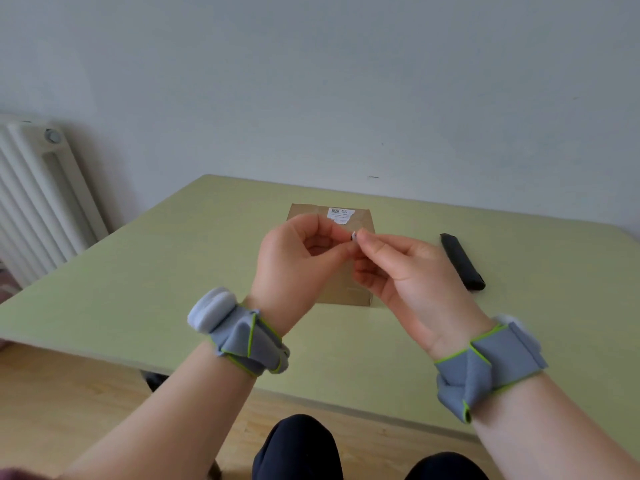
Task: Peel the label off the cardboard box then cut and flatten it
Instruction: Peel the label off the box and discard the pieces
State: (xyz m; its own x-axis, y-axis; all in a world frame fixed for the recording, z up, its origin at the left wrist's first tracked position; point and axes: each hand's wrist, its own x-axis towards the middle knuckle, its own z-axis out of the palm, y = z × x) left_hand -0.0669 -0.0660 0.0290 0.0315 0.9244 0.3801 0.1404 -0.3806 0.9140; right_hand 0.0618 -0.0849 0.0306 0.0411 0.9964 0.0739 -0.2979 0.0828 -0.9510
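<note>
Lowest in the frame, dark-clad knees show above the floor. At mid-frame the left hand and right hand meet, fingers curled, both pinching one small scrap. Behind them the box lies flat on the green table, a torn label at its far edge. A black cutter lies right.

My hands cover the middle of the box. The scrap I pinch is too small to make out. Print on the label is unreadable. The radiator runs off the left edge; my knees off the bottom.
</note>
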